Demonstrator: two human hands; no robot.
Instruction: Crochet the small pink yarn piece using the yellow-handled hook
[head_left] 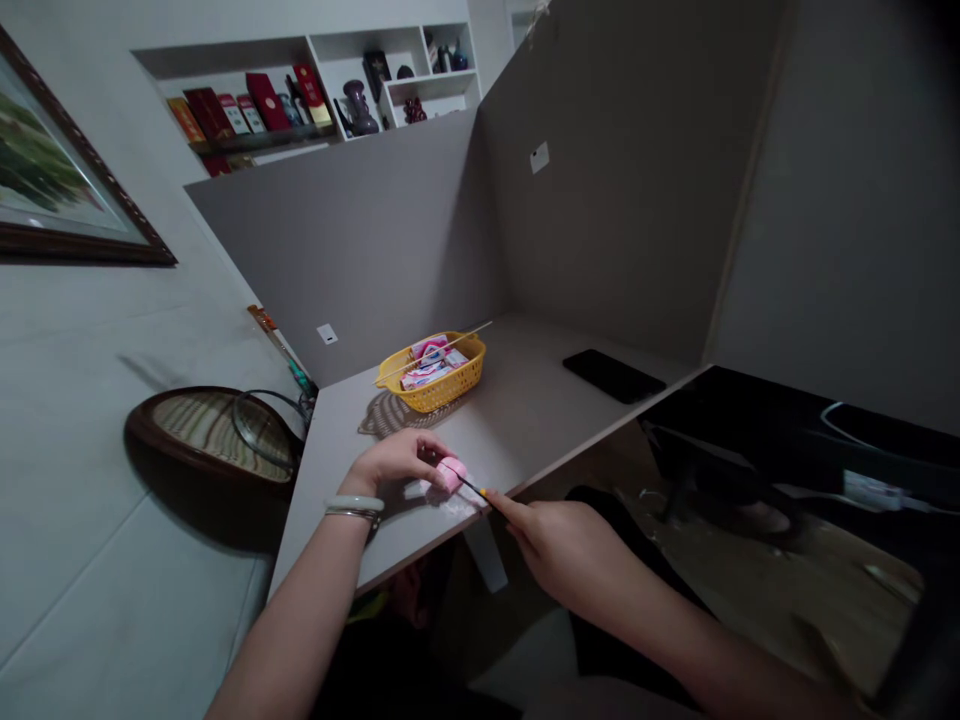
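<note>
My left hand (401, 460) holds a small rounded piece of pink soap (451, 472) at the table's front edge, with thumb and fingers around its left side. In my right hand (562, 545) is a thin carving knife (471, 487) with a dark blade and a yellow band near the grip. Its tip touches the soap's right side. Pale shavings (455, 506) lie on the table beneath the soap. The right fingers are partly hidden behind the back of the hand.
A yellow basket (442, 388) with pink-and-white packets and a thin stick across it stands beyond my hands on the grey table (517, 405). A black phone (613, 375) lies to the right. Grey partitions (397, 250) rise behind. A dark wooden stool (210, 460) is at left.
</note>
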